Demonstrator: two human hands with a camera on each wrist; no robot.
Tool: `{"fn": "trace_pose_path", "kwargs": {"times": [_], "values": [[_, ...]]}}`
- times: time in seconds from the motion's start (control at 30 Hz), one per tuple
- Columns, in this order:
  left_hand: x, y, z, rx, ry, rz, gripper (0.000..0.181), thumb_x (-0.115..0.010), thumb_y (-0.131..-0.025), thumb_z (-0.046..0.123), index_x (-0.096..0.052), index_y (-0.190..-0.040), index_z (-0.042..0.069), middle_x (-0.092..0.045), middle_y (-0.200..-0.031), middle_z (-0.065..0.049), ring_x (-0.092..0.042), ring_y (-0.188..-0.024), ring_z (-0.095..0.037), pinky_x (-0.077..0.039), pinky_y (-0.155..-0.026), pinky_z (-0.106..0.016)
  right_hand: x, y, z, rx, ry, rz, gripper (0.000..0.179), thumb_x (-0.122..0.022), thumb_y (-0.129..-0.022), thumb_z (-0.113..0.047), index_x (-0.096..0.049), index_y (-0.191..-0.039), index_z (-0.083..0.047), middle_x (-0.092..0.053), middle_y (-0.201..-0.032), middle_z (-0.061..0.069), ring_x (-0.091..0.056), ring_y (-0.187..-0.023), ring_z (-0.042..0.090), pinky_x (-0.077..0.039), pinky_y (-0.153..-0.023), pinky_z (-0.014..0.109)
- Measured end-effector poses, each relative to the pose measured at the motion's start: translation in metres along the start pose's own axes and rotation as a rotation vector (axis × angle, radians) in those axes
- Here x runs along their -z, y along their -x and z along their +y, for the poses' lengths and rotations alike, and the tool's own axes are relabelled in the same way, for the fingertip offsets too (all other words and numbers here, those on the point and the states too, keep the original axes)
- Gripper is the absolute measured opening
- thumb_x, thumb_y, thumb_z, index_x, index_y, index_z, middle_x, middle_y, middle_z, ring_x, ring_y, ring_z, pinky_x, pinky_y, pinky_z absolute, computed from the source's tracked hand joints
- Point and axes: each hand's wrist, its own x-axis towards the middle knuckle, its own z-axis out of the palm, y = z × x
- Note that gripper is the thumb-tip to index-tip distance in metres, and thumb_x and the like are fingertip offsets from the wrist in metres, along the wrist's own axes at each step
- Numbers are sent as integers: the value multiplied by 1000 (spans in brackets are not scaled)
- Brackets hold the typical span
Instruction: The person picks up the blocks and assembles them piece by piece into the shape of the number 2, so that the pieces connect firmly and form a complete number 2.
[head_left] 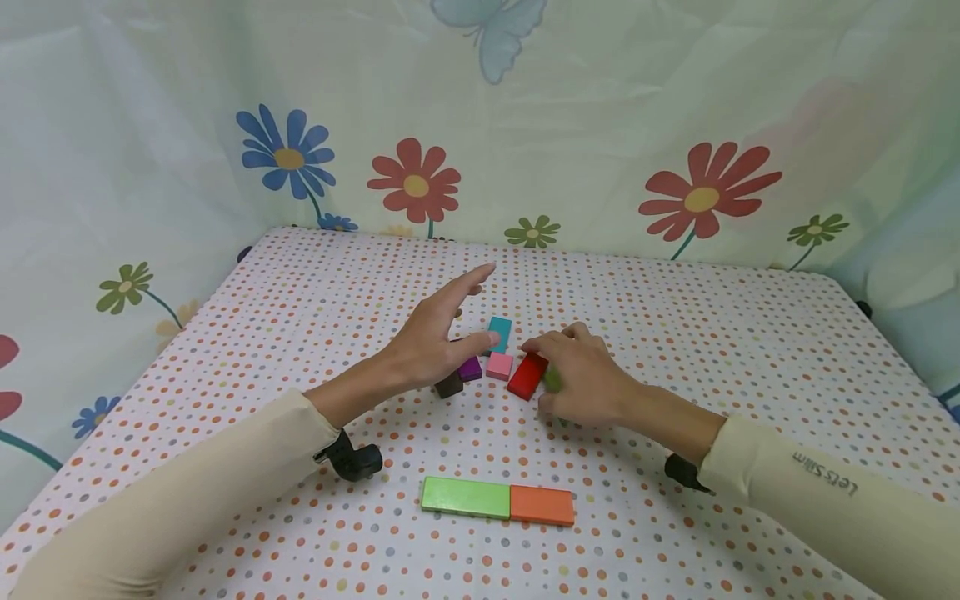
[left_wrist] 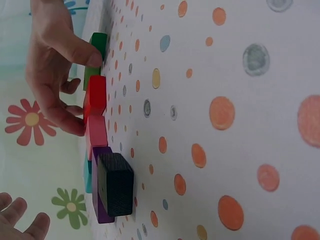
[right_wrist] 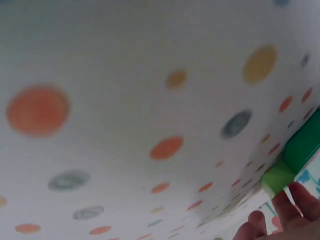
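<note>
The glossy red rectangular block [head_left: 527, 376] lies well in from the far edge of the dotted table [head_left: 690, 325], beside the right hand [head_left: 588, 379], bent-fingered, its pinch impossible to tell, cream fabric sleeve [head_left: 832, 492] lettered "LetsSlim", the left hand [head_left: 429, 343] spread nearby.

From my remote seat I can read one text in the head view: dark lettering [head_left: 825, 473], "Let'sSlim", printed on the cream arm sleeve [head_left: 832, 512] behind the right hand [head_left: 588, 383]; it runs along the forearm, upside down to me.
</note>
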Motion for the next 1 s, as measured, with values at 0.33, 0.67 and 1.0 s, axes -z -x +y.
{"fn": "trace_pose_path", "kwargs": {"times": [0.33,0.67,1.0], "values": [[-1,1,-1,-11,-15,-13,79,-61,-94,34,-23,-163,21,-35,-162,1,-36,-145,-18,-39,-114,-44,3,-10,12,41,-65,-69,58,-81,-80,-24,-62,-134,-11,-62,-129,5,-44,-113,30,-41,-95,56],[-4,2,-1,-6,1,-16,80,-61,-93,32,-23,-162,21,-36,-161,0,-35,-144,-18,-38,-115,-45,2,-12,17,-2,-184,-86,51,-83,-82,-22,-65,-128,-11,-62,-116,4,-44,-110,26,-48,-83,42],[-9,7,1,-8,-5,-32,79,-61,-92,32,-24,-162,19,-35,-162,0,-36,-144,-19,-39,-115,-45,2,-14,16,33,-221,-72,39,-87,-81,-23,-69,-114,-10,-64,-103,0,-43,-103,23,-45,-79,36]]}}
